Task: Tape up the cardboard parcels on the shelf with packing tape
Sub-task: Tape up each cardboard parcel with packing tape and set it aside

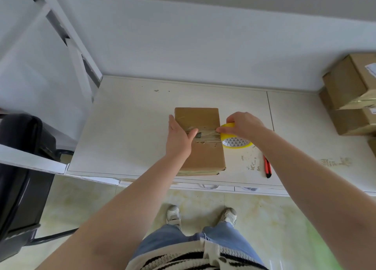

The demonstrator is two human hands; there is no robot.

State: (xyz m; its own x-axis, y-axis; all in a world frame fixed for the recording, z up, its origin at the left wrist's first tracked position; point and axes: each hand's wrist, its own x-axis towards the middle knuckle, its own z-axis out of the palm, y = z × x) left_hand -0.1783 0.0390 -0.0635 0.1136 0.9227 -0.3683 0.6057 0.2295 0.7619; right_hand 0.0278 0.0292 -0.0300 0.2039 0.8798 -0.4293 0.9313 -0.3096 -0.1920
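Observation:
A flat brown cardboard parcel [200,147] lies on the white shelf board [126,131], near its front edge. A band of clear tape runs across the parcel's middle. My left hand [179,136] lies flat on the parcel's left side, thumb pressing on the tape band. My right hand [244,126] grips a yellow roll of packing tape [236,142] at the parcel's right edge, with the tape stretched from the roll onto the box.
A red and black utility knife [268,167] lies on the board right of the roll. Stacked cardboard parcels [352,95] stand at the far right. A white shelf upright [81,52] rises at the left, and a black chair [22,168] stands below it.

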